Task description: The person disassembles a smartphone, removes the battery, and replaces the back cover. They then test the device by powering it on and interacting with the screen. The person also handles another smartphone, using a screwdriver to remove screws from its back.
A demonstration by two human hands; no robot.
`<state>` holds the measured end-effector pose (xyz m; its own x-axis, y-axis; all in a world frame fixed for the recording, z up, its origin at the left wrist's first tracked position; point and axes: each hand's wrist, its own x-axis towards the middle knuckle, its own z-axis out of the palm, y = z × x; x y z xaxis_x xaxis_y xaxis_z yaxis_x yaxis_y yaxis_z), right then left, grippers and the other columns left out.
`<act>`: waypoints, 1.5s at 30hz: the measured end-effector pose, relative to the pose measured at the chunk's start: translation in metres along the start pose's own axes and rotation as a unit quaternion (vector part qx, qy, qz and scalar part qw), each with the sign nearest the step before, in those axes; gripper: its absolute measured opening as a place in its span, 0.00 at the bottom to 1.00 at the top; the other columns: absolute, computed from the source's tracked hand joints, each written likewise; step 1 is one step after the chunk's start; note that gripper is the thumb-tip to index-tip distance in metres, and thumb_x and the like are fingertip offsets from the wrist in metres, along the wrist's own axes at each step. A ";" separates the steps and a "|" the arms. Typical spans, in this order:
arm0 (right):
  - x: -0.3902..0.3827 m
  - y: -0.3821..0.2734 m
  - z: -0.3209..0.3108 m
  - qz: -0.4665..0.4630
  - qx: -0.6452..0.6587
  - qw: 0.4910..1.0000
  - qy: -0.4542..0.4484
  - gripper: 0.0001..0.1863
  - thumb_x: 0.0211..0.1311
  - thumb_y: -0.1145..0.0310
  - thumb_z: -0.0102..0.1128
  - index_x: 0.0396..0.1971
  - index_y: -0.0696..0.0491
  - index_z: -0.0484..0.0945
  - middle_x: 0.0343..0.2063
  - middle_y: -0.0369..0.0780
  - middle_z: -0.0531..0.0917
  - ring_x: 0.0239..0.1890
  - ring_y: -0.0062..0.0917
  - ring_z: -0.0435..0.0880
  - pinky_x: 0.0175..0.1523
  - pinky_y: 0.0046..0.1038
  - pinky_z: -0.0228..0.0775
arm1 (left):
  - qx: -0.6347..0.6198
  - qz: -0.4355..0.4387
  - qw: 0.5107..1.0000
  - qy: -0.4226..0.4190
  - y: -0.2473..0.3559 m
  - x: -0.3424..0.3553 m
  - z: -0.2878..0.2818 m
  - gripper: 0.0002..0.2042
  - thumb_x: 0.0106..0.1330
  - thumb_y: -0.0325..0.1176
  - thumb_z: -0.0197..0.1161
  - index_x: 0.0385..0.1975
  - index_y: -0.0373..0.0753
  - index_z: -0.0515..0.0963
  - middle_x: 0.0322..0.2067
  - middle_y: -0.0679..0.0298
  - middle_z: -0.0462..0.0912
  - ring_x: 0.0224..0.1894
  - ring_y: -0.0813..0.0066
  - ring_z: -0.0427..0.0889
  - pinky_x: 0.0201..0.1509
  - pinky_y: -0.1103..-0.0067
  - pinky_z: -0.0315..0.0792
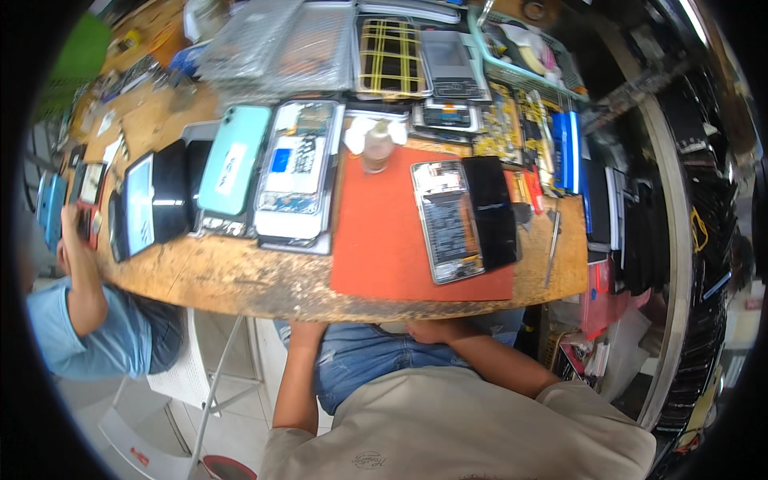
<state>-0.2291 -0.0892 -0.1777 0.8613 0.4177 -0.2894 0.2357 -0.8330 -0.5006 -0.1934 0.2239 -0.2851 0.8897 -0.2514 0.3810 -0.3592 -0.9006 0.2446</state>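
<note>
My left hand (307, 330) rests in my lap, partly under the table's front edge, its fingers hidden. My right hand (430, 330) lies in my lap too, just below the edge; its fingers are mostly covered, and a small pale patch shows beside it. Neither hand touches anything on the table. Above them, an opened phone (448, 228) with its inner parts exposed lies on a red-orange mat (372, 240). A black screen panel (490, 212) lies right beside it. Behind the phone stands a small clear bottle (375, 150) with white material around it.
A thin metal tool (553, 248) lies right of the mat. To the left are a phone-part stack (292, 176), a mint-green phone (233, 160) and a propped lit screen (139, 206). Bubble-wrapped items (276, 48) and a basket (552, 76) stand behind. Another person's arm (86, 292) is far left.
</note>
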 end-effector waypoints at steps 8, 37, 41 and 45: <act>0.043 -0.008 0.006 -0.002 0.024 0.999 -0.021 0.19 0.64 0.64 0.56 0.53 0.50 0.81 0.54 0.48 0.82 0.57 0.45 0.79 0.64 0.45 0.68 | -0.144 -0.250 0.951 -0.107 -0.037 0.010 -0.032 0.18 0.62 0.44 0.67 0.47 0.42 0.86 0.49 0.55 0.87 0.56 0.49 0.81 0.62 0.61 0.72; 0.059 0.006 0.044 -0.051 0.075 0.995 0.052 0.18 0.66 0.58 0.55 0.50 0.50 0.81 0.51 0.48 0.83 0.55 0.43 0.80 0.62 0.43 0.70 | 0.127 -0.118 0.981 -0.083 0.017 0.314 -0.235 0.31 0.55 0.44 0.72 0.59 0.38 0.78 0.48 0.41 0.85 0.51 0.44 0.84 0.56 0.61 0.76; 0.060 0.006 0.050 -0.081 0.084 0.986 0.122 0.17 0.71 0.57 0.52 0.49 0.51 0.81 0.48 0.46 0.84 0.51 0.42 0.82 0.58 0.43 0.73 | -0.083 -0.192 0.978 0.005 0.031 0.297 -0.267 0.34 0.55 0.46 0.70 0.60 0.32 0.75 0.44 0.45 0.87 0.42 0.55 0.88 0.45 0.68 0.81; 0.053 -0.004 0.028 -0.091 0.101 0.989 -0.051 0.21 0.72 0.56 0.54 0.58 0.52 0.77 0.56 0.47 0.81 0.58 0.42 0.79 0.63 0.43 0.69 | -0.718 -0.074 0.692 0.016 0.054 0.274 -0.287 0.39 0.62 0.47 0.66 0.69 0.31 0.61 0.57 0.39 0.76 0.48 0.56 0.84 0.47 0.63 0.87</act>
<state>-0.1975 -0.0537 -0.2143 0.7605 0.5969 -0.2558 0.2783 -0.6555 -0.7021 -0.0498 0.2079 0.0880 0.9483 -0.1658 0.2708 -0.1943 0.3715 0.9079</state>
